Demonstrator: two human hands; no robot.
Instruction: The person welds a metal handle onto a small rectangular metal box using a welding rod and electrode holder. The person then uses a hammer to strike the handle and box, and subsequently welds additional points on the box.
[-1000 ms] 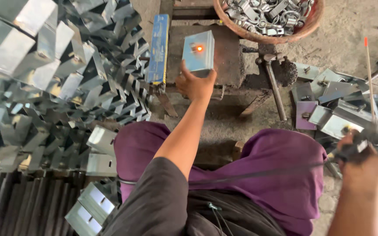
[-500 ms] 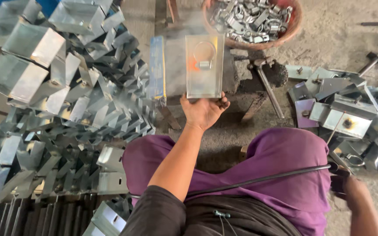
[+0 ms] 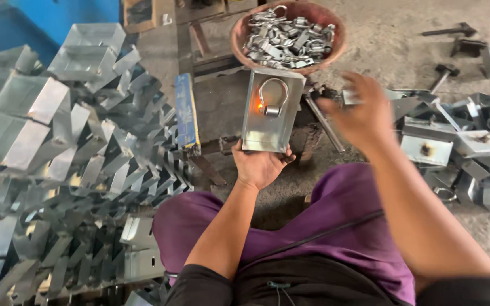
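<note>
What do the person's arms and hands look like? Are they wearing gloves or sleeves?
No gloves: both the left hand and the right hand are bare, with bare fingers. The forearms are bare too. Dark sleeves cover only the upper arms. No watch, ring or bracelet shows. The right hand looks blurred.

Tray (image 3: 272, 113): thin sheet metal, bright, smooth, semi-glossy; one orange glowing spot beside the metal ring (image 3: 272, 96). Stacked trays (image 3: 75, 141): same sheet metal, shiny, reflective. Bowl (image 3: 239, 34): matt, reddish-brown, worn rim; held bright metal shackles (image 3: 284, 39). Floor (image 3: 392, 51): rough, dusty concrete. Trousers (image 3: 324, 226): matt purple cloth. Loose plates (image 3: 426, 150): dull grey metal, one with a dark scorch mark.
</note>
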